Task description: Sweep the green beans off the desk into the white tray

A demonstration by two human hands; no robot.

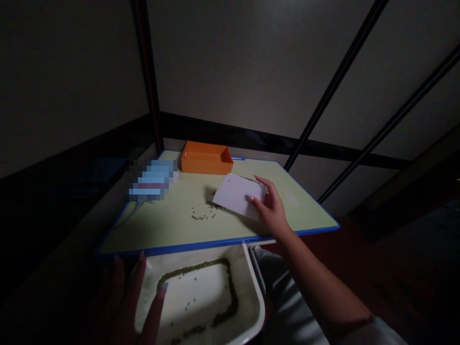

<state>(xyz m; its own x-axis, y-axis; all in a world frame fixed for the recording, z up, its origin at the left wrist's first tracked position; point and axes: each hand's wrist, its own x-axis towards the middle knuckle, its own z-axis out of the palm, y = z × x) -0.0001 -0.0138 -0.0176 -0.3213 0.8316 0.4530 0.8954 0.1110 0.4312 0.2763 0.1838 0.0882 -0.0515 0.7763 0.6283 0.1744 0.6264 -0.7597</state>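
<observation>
My right hand (271, 209) grips a white flat scraper card (239, 195), its edge resting on a pale green board with a blue rim (165, 225). Small green beans (201, 213) lie scattered on the board beside the card's left edge. My left hand (134, 299) holds the rim of a white tray (251, 297) below the board's near edge; its fingers are stretched along the tray's left side. A ring of the same green beans (230, 292) lies inside the tray.
An orange open box (205, 158) stands at the board's far edge. A blurred blue and white object (153, 181) lies at the board's left. Dark metal bars (341, 72) cross a grey wall behind. The surroundings are dim.
</observation>
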